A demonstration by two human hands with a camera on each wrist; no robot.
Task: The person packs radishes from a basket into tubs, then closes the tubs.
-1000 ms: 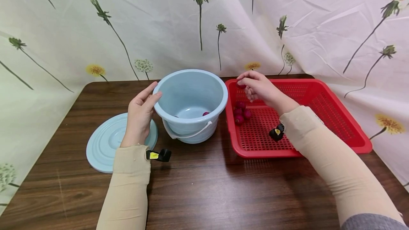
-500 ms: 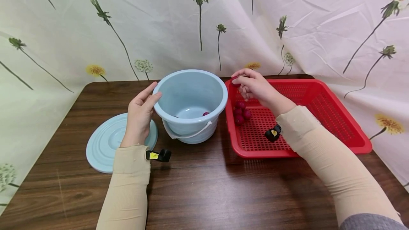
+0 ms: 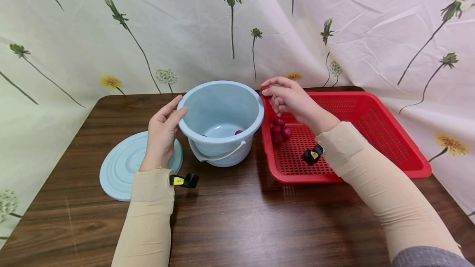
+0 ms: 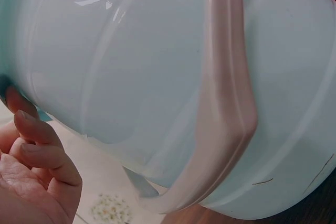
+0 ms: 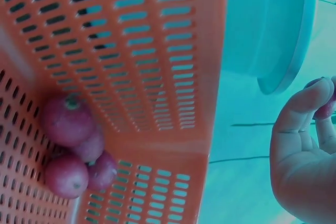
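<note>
Tabletop (image 3: 230, 217): narrow right grip (image 3: 291, 99) on radish (image 3: 265, 88)

From the head we look forward and down across the desk (image 3: 237, 226), far enough back to see the bucket (image 3: 219, 106), basket (image 3: 311, 179) and cloth backdrop (image 3: 185, 24) together. On the left wrist we face the bucket's side at very close range, turned sideways, with the left grip (image 4: 39, 171) at lower left. On the right wrist we look, also sideways and from nearby, into the basket, the right grip (image 5: 304, 166) at the right edge. All three views share the bucket; head and right wrist share the basket's inside.
</note>
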